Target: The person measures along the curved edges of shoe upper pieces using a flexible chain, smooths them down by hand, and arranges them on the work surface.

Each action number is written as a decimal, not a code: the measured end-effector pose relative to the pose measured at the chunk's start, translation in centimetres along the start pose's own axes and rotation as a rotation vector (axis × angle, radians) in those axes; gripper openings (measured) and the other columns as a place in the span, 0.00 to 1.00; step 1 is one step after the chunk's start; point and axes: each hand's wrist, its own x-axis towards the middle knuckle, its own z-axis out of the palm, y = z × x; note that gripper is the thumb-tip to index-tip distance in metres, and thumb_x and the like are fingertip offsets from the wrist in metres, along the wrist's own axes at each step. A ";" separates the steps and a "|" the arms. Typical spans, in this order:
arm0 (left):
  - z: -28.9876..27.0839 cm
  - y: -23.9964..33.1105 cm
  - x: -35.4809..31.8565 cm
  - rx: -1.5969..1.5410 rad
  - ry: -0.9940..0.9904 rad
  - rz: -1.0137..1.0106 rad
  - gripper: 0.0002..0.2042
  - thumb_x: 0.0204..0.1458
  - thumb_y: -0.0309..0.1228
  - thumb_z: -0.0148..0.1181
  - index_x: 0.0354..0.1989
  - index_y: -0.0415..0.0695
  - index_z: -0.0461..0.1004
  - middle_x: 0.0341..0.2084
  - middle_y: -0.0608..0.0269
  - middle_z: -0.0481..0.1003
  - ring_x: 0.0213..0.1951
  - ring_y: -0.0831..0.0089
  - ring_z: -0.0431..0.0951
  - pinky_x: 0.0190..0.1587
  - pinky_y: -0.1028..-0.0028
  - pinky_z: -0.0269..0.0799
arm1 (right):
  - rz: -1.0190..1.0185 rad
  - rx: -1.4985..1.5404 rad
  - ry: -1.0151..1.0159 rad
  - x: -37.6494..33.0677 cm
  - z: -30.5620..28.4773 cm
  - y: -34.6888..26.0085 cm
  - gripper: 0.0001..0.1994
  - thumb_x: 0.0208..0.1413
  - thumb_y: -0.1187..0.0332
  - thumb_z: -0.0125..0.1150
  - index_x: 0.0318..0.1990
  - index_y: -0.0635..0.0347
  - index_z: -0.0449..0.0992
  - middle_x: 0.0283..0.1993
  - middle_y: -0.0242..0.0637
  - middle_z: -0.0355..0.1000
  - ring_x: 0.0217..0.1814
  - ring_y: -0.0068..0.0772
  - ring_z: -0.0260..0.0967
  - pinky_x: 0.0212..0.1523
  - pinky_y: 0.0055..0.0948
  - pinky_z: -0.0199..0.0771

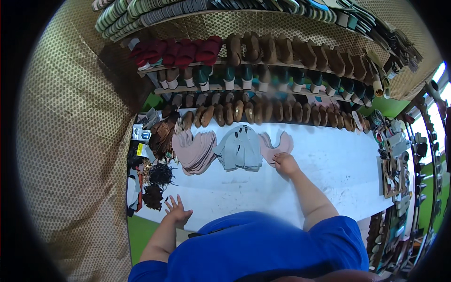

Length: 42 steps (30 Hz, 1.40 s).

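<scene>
On the white table (329, 174) my right hand (285, 164) reaches forward to a pink U-shaped shoe upper piece (268, 152). Its fingers are closed on the lower right of the curve, and the piece lies flat. To its left is a fanned pile of light grey pieces (239, 152) with small black bits on top. Farther left lies a thick stack of pink U-shaped pieces (195, 152). My left hand (177, 210) is over the near left part of the table, fingers spread, holding nothing. Small black strips (161, 174) lie in a heap beyond it.
Brown leather pieces (162, 136) and small packets (140, 133) crowd the table's left end. Brown shoe lasts (263, 112) line the back edge, below shelves of shoes and red slippers (185, 51). Tools and tapes (394, 143) fill the right edge. A patterned curtain (75, 155) hangs at left.
</scene>
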 end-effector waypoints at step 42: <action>-0.6 0.4 -0.9 0.018 -0.015 -0.009 0.65 0.47 0.67 0.63 0.77 0.55 0.17 0.74 0.41 0.11 0.73 0.31 0.11 0.71 0.32 0.24 | -0.098 -0.148 0.186 -2.8 1.6 -1.5 0.18 0.55 0.71 0.62 0.54 0.48 0.81 0.58 0.36 0.78 0.65 0.41 0.72 0.67 0.45 0.68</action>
